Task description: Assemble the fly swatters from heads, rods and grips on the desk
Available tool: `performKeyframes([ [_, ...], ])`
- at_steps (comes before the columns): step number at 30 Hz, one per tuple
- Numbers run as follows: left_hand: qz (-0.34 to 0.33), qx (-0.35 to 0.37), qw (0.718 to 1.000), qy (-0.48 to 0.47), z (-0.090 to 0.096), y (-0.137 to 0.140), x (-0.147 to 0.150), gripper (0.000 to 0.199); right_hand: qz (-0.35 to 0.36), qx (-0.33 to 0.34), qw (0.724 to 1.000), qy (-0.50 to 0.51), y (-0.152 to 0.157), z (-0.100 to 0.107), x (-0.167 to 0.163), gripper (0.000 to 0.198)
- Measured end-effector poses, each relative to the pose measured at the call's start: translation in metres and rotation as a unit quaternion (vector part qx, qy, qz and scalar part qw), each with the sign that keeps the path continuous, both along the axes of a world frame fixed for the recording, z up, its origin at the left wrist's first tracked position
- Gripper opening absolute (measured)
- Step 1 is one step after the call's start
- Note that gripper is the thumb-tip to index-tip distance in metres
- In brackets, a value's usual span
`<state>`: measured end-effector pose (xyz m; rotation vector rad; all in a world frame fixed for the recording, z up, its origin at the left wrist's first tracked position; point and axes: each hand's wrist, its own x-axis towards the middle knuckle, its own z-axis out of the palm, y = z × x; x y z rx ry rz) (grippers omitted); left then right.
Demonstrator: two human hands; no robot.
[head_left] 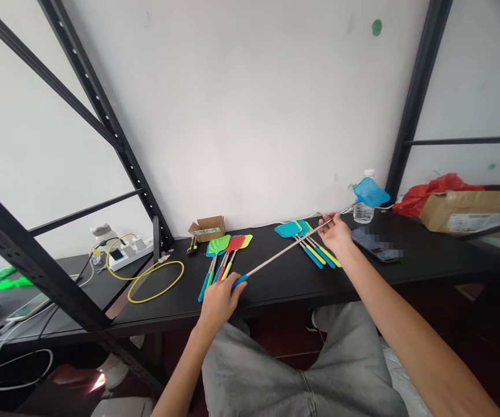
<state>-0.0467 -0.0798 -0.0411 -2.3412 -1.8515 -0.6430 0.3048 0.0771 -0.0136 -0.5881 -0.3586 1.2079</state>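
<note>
A blue fly swatter [370,192] with a long extended metal rod slants across the black table in front of me. My left hand [219,301] is closed around its blue handle. Farther up the rod, close to the blue head, my right hand [335,233] grips it with bent fingers, palm turned partly upward. Beneath the rod lies a group of shortened swatters [288,229] with blue and yellow-green handles. Just beyond my left hand, another group has a green swatter [219,244] and a red swatter [234,243] among blue and yellow-green ones.
A water bottle [364,213] stands behind the raised swatter head, and a dark phone-like slab [375,246] lies beside my right forearm. Small open carton [207,229], yellow cable [156,301] and power strip [132,253] are leftward. A cardboard box [475,211] sits right. Black shelf posts [102,110] flank the table.
</note>
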Motion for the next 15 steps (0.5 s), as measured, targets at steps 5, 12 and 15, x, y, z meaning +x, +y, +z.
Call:
performKeyframes([
  [5,-0.037,0.005,0.996,-0.079,-0.003,0.007,0.020,0.034,-0.007,0.001,1.000,0.023,-0.008,0.013,0.024,0.025],
  [12,0.057,0.071,0.995,-0.034,-0.009,-0.007,-0.035,0.034,0.028,0.005,0.999,-0.047,-0.012,0.003,0.008,0.019],
  [15,0.094,0.082,0.992,-0.023,-0.010,-0.023,-0.063,0.032,0.061,0.011,0.994,-0.087,-0.014,-0.005,-0.017,0.017],
])
